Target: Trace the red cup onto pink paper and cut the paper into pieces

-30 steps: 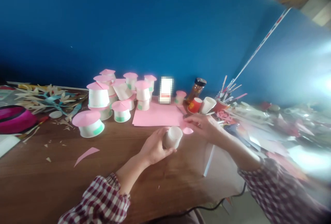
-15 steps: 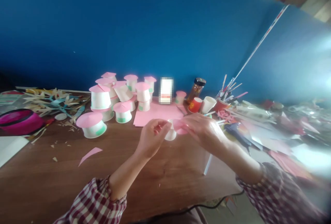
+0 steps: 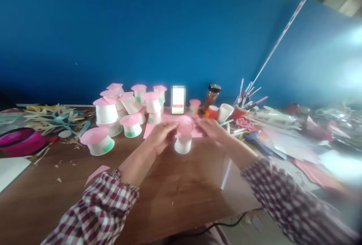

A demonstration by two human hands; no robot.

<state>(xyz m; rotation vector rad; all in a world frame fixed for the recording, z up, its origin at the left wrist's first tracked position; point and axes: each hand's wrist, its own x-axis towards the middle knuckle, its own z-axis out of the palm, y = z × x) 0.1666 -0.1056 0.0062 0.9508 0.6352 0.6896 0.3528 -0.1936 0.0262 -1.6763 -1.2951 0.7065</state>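
A small white paper cup [image 3: 182, 145] stands upside down on the brown table [image 3: 175, 192], in front of me. A round pink paper cap [image 3: 185, 123] sits on top of it. My left hand [image 3: 161, 136] pinches the cap's left edge with curled fingers. From the other side my right hand [image 3: 210, 128] reaches in, fingertips on the cap's right edge. Both sleeves are red-and-white check.
Several white cups with pink caps [image 3: 128, 109] cluster behind on the left, a larger one [image 3: 97, 142] nearer. A pink sheet [image 3: 166, 120], a jar [image 3: 211, 96], red cup [image 3: 212, 112], white cup [image 3: 224, 112] and pen holder [image 3: 243, 105] stand behind. A pink scrap [image 3: 96, 171] lies left; craft clutter fills the right.
The left hand has set the cup down upside down and let go of its side. The right hand has brought the pink round piece onto the cup, and both hands now meet at it.
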